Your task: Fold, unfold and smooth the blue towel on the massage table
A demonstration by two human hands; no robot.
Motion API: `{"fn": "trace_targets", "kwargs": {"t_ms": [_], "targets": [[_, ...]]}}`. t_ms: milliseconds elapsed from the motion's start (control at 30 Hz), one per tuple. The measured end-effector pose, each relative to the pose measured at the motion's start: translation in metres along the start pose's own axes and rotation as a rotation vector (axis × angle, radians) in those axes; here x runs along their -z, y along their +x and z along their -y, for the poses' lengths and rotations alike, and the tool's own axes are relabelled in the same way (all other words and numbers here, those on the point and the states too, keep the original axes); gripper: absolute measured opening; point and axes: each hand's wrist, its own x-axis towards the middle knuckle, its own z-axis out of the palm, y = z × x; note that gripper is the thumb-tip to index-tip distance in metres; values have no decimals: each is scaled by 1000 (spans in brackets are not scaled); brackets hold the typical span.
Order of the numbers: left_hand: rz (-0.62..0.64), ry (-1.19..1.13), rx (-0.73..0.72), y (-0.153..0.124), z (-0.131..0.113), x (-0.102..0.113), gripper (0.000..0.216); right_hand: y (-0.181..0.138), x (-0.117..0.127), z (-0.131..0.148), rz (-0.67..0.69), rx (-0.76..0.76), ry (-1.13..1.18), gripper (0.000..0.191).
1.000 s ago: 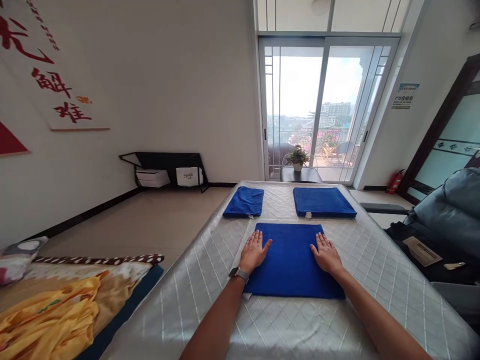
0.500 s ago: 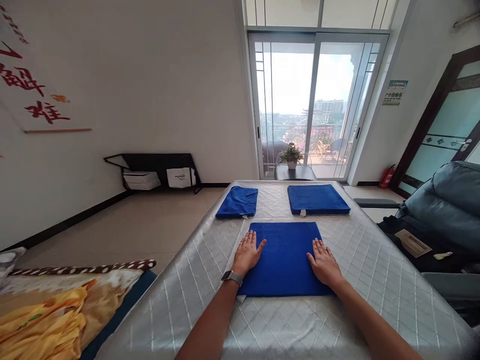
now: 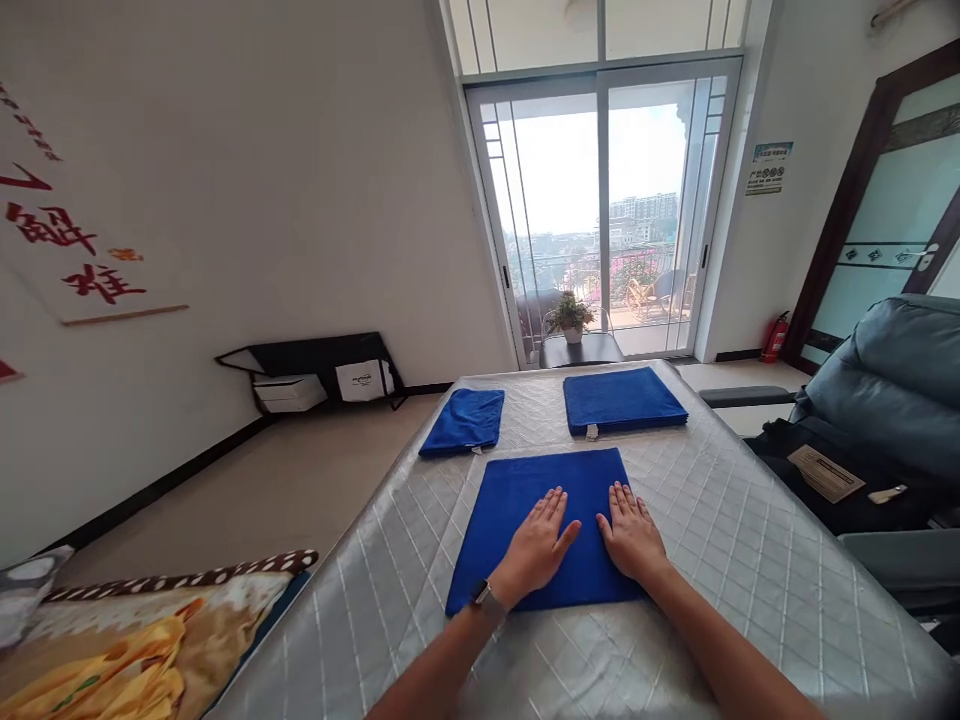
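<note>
A blue cloth [image 3: 495, 530], laid flat in a rectangle, lies in front of me on the silver quilted table cover [image 3: 360, 590]. My left hand [image 3: 538, 540] rests palm down on the middle of the cloth, fingers stretched out, a watch on its wrist. Flat on the cloth's right edge is my right hand [image 3: 631, 532], its fingers extended as well. Neither hand grips anything. Beyond the cloth, a smaller folded blue cloth [image 3: 465, 418] lies at the far left, and a stack of folded blue cloths [image 3: 624, 398] at the far right, each showing a white tag.
Past the table's far end stands a chair with a potted plant [image 3: 571, 318] on it, before a glass sliding door. A grey armchair [image 3: 885, 390] holding a black bag is on the right. Yellow fabric [image 3: 112, 680] lies low on the left.
My left hand has slid right, from the cloth's left edge to its middle. My right hand stays near the right edge. The view has tilted and turned slightly.
</note>
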Motion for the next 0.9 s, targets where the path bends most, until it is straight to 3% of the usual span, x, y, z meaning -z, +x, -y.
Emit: {"fn": "trace_targets", "kwargs": {"t_ms": [133, 267, 433, 733, 900], "targets": [[55, -36, -122, 22, -60, -11, 65, -3, 0, -1, 4, 22, -38, 65], [91, -32, -25, 44, -70, -15, 70, -4, 0, 0, 1, 19, -52, 65], [88, 20, 67, 34, -37, -15, 72, -1, 1, 0, -10, 7, -3, 69], [79, 126, 373, -39, 75, -1, 74, 1, 0, 0, 13, -4, 0, 72], [56, 128, 429, -54, 96, 2, 80, 3, -3, -1, 15, -8, -22, 72]]}}
